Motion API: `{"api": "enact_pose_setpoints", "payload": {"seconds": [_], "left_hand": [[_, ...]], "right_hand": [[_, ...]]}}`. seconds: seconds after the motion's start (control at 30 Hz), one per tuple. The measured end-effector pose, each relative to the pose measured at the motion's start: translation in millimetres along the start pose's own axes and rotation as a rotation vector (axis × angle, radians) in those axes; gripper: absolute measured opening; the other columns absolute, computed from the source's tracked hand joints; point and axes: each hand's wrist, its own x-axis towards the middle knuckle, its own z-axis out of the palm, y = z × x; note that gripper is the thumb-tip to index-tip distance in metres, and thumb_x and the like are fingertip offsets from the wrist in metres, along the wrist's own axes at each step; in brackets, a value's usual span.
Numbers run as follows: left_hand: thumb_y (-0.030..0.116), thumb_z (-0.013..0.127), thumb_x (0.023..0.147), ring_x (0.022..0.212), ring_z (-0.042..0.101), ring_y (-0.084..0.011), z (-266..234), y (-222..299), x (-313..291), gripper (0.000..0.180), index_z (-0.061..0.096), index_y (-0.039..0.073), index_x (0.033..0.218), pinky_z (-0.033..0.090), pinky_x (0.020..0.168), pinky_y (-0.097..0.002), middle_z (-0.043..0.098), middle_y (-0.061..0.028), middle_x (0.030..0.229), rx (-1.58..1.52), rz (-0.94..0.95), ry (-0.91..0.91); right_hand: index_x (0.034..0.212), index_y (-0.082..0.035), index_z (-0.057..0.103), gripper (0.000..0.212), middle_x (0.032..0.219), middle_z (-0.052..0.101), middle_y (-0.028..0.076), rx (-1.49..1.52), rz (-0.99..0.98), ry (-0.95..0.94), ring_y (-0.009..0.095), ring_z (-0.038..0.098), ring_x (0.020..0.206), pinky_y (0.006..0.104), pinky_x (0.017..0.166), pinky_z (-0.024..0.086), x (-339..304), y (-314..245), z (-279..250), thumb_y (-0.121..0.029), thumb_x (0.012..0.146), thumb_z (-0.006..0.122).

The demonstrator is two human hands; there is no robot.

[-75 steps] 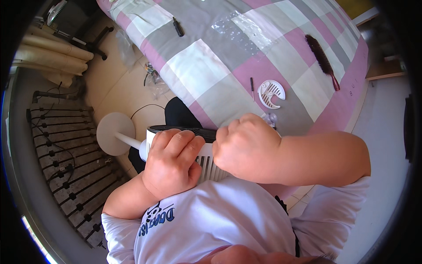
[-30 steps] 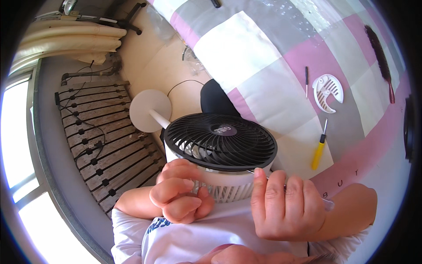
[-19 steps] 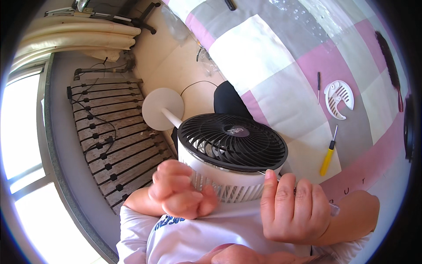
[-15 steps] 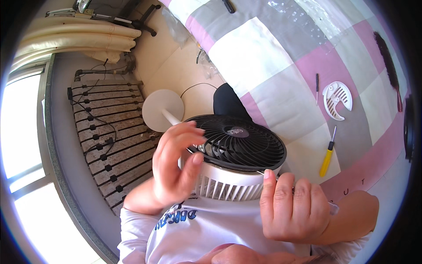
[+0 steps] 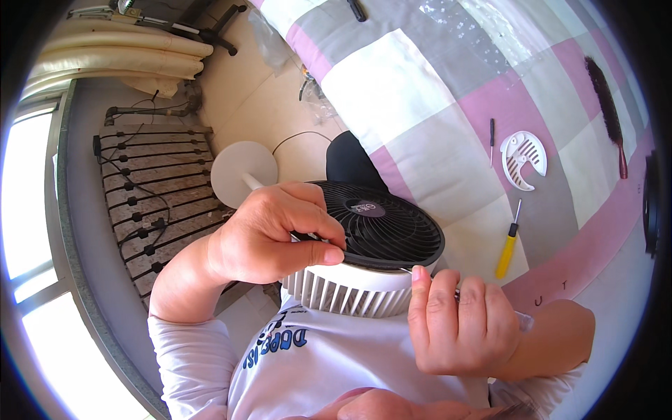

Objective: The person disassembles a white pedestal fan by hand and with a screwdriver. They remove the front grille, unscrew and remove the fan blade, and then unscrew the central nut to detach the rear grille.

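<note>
The black front grille point(image 5: 399, 224) of a white fan point(image 5: 350, 290) is apparently being prised loose, the fan being held up in front of the white shirt point(image 5: 364, 357) with its slatted housing directly beneath the grille. At the grille's left rim, the left hand's point(image 5: 269, 234) thumb and curled fingers are being pressed close together, the edge apparently being pinched between them; some fingertips are being hidden. At the grille's near right rim, a slim tool with a clear handle end point(image 5: 525, 321) is being gripped by the right hand point(image 5: 462, 325), its fingers being folded fully round it, the metal tip being set by the seam. For good results, steady lift should be being applied on the left while shallow, gentle levering is being done on the right, so that no clip is being snapped.

As for looks, a round white base point(image 5: 243, 175) is being seen beyond the grille's left side; dark curved blades are being fanned around a purplish central badge, pale parts glinting between them.
</note>
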Motion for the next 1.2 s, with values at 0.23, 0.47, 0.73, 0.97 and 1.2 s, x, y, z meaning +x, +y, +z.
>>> {"api": "enact_pose_setpoints", "payload": {"seconds": [0.23, 0.47, 0.73, 0.97, 1.2], "left_hand": [[0.005, 0.077, 0.076, 0.067, 0.057, -0.0217, 7.7, 5.3, -1.8, 0.011, 0.073, 0.003, 0.086, 0.045, 0.059, -0.0331, 0.059, -0.008, 0.072, 0.17, 0.052, 0.098], [0.006, 0.078, 0.076, 0.067, 0.059, -0.0225, 10.9, 4.6, -4.9, 0.012, 0.074, 0.005, 0.087, 0.047, 0.059, -0.0334, 0.06, -0.0072, 0.073, 0.235, 0.057, 0.115], [0.007, 0.079, 0.075, 0.065, 0.06, -0.0226, 9.4, 2.1, -2.8, 0.012, 0.073, 0.005, 0.086, 0.047, 0.057, -0.0338, 0.059, -0.0065, 0.072, 0.241, 0.135, 0.111], [0.009, 0.078, 0.076, 0.064, 0.056, -0.0213, 12.0, 0.9, -2.2, 0.01, 0.073, 0.005, 0.084, 0.044, 0.056, -0.0325, 0.057, -0.0068, 0.072, 0.304, 0.172, 0.12], [0.007, 0.076, 0.075, 0.065, 0.057, -0.0238, 15.9, -2.5, -7.5, 0.009, 0.073, 0.007, 0.084, 0.046, 0.058, -0.0355, 0.057, -0.0062, 0.071, 0.309, 0.168, 0.162]], "right_hand": [[0.069, 0.004, 0.063, 0.017, 0.066, 0.057, 0.014, 0.012, -0.032, -0.004, 0.024, 0.049, 0.055, 0.0312, 0.046, 0.038, -0.3, 2.0, -0.4, -0.006, 0.076, 0.075], [0.067, 0.002, 0.062, 0.018, 0.061, 0.056, 0.01, 0.185, -0.124, -0.081, 0.022, 0.05, 0.05, 0.0314, 0.043, 0.034, -6.1, 8.8, 0.0, -0.009, 0.081, 0.066], [0.073, 0.004, 0.064, 0.012, 0.061, 0.053, 0.012, 0.059, -0.206, 0.065, 0.022, 0.046, 0.052, 0.0293, 0.043, 0.035, -4.4, 17.5, 9.5, -0.004, 0.073, 0.072], [0.075, 0.004, 0.065, 0.01, 0.065, 0.055, 0.011, 0.183, -0.173, 0.016, 0.021, 0.048, 0.055, 0.0267, 0.045, 0.035, -4.4, 24.6, 7.0, -0.003, 0.075, 0.072], [0.072, 0.001, 0.064, 0.007, 0.066, 0.055, 0.008, 0.338, -0.095, 0.008, 0.017, 0.046, 0.053, 0.0263, 0.044, 0.03, 1.6, 32.7, 8.4, -0.002, 0.075, 0.069]]}}
